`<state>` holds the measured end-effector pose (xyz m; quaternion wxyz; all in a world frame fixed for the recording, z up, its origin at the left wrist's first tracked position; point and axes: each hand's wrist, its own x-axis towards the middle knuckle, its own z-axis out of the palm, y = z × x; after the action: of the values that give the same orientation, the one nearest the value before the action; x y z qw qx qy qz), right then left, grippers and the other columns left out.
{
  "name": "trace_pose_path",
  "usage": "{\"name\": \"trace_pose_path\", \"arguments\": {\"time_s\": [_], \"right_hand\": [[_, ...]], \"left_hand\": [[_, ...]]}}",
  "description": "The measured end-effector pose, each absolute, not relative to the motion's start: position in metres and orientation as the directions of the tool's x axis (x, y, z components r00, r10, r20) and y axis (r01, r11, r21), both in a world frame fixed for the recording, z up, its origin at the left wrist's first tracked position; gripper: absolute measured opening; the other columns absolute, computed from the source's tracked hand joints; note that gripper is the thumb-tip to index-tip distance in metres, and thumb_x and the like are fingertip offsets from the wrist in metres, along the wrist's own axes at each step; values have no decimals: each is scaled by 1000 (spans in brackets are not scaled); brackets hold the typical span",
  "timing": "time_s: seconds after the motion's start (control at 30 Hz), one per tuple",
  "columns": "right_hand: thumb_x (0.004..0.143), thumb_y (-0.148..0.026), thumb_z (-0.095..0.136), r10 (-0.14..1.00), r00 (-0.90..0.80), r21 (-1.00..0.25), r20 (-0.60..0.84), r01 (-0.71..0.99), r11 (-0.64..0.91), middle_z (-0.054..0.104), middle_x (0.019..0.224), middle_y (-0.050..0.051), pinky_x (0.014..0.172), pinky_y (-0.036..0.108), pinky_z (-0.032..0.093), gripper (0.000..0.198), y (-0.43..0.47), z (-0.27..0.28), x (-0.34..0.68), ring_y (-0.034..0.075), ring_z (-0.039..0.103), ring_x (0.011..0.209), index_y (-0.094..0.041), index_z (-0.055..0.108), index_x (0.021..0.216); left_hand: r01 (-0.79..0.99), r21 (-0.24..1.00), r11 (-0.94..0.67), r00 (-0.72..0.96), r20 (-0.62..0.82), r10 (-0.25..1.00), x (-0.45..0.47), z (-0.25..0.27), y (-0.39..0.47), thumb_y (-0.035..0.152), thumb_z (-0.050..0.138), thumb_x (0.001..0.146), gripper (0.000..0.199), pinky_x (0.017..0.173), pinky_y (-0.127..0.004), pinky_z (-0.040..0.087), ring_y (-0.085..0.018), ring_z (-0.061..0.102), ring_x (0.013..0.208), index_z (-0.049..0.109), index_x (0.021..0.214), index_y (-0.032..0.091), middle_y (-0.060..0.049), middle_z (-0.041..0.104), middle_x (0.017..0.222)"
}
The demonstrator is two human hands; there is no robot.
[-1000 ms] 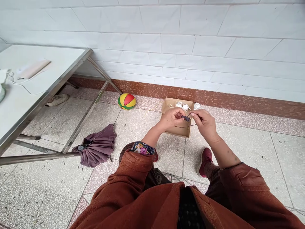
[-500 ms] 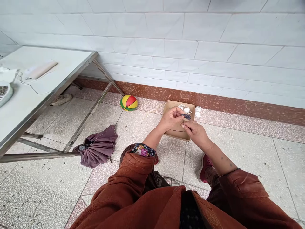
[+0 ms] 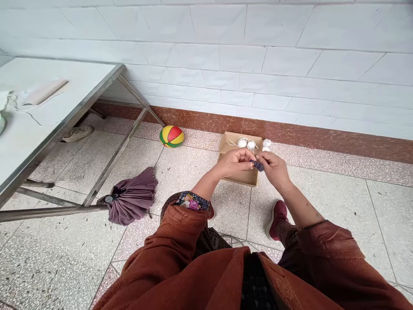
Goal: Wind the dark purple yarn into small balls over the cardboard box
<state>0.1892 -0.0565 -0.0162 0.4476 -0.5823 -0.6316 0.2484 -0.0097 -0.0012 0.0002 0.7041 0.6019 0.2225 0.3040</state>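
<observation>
My left hand [image 3: 235, 163] is closed, pinching a small bundle of dark blue yarn [image 3: 258, 166] between thumb and fingertips. Close against the bundle's other side, my right hand [image 3: 275, 169] has its thumb and forefinger pressed together at the yarn; the strand itself is too fine to make out. Both hands are above a shallow cardboard box [image 3: 247, 177] on the floor. White yarn balls [image 3: 242, 142] with loose ends lie in the far part of the box, and my hands cover some of its middle.
More white balls [image 3: 266, 144] lie beside the box near the tiled wall. A multicoloured ball [image 3: 172, 136] rests by the skirting. To the left stands a metal-framed table [image 3: 87, 82] with a rolled cloth [image 3: 48, 91]; a folded purple umbrella [image 3: 134, 198] lies by its leg, shoes [image 3: 77, 133] underneath.
My right hand has risen from below the dark yarn to its right side. The bundle sits slightly lower and further right, and the view has shifted a little.
</observation>
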Motion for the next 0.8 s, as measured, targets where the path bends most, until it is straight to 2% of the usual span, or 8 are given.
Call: {"name": "trace_pose_path", "arguments": {"time_s": [0.07,0.17,0.33,0.43,0.57,0.7,0.8], "right_hand": [[102,-48,64,969,33,-842,245,502,196,81,89,5,79,38,59,30,-58,-23,183,24,74,83,-26,80,90],[102,-47,65,963,-43,-818,265,518,249,81,90,6,78,39,61,28,-63,-30,175,25,76,84,-26,81,92],[108,-41,59,925,-196,-734,327,564,379,82,97,6,84,39,62,27,-71,-25,172,25,77,90,-28,81,100],[109,-42,59,906,-131,-697,401,598,395,81,96,7,84,40,61,27,-71,-14,179,26,76,90,-28,80,105],[108,-45,61,894,36,-715,447,615,333,81,97,7,87,41,60,27,-64,-6,191,26,75,92,-27,79,100],[106,-50,59,922,132,-788,364,572,230,80,97,7,89,42,59,32,-57,-10,196,26,73,93,-26,76,92],[104,-52,58,956,137,-840,258,521,152,77,90,6,85,39,57,34,-56,-13,194,24,71,87,-25,74,90]], "left_hand": [[-209,970,127,692,55,719,-11,1,0,40,90,81,36,82,-30,55,-12,67,81,68,97,17,-1,70,88],[-244,965,97,601,72,796,-12,0,3,39,89,82,33,79,-29,55,-12,67,78,67,95,18,0,70,86],[-164,986,-25,405,91,910,-11,-8,10,25,81,84,20,77,-26,52,-10,65,76,65,93,18,0,71,86],[-63,993,-95,376,112,920,-11,-13,14,17,75,85,13,73,-25,49,-10,64,73,64,91,18,1,71,84],[-5,992,-129,451,117,885,-10,-15,12,15,72,86,9,69,-24,46,-9,61,69,64,91,18,1,70,81],[-25,996,-88,530,88,843,-10,-11,6,18,75,87,12,72,-24,49,-10,64,74,64,93,18,-1,73,87],[-52,999,-15,600,44,799,-10,-5,3,21,75,88,13,75,-25,52,-10,67,75,65,95,18,-1,74,88]]}}
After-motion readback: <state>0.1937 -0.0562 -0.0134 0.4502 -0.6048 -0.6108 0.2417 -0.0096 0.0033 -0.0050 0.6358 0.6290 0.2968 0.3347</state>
